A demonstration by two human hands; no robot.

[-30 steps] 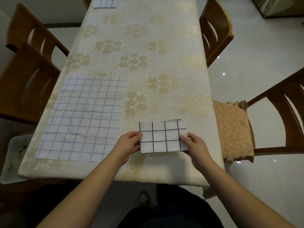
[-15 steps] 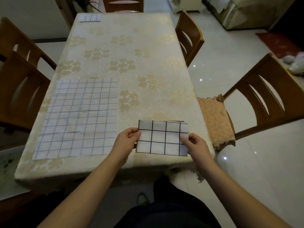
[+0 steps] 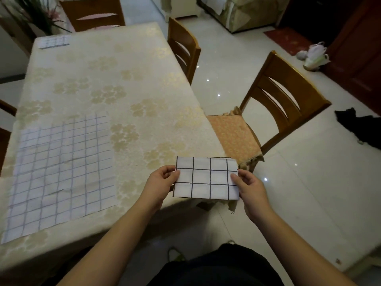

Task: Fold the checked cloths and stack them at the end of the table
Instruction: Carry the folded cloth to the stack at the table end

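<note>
A folded white cloth with bold black checks [image 3: 206, 178] is held just above the near right corner of the table [image 3: 107, 79]. My left hand [image 3: 159, 181] pinches its left edge and my right hand [image 3: 248, 187] pinches its right edge. A larger cloth with fine blue checks [image 3: 59, 172] lies spread flat on the near left of the table. A small folded checked cloth [image 3: 54, 42] lies at the far left corner.
The table has a cream floral cover. Wooden chairs stand along the right side [image 3: 276, 112], [image 3: 183, 48] and at the far end [image 3: 92, 14]. A plant [image 3: 35, 15] stands at the far left. Bags [image 3: 314, 56] and a dark cloth [image 3: 360, 126] lie on the tiled floor.
The view has swung to the right and drawn back. Both hands have lifted the folded black-checked cloth off the table and shifted it toward the right corner.
</note>
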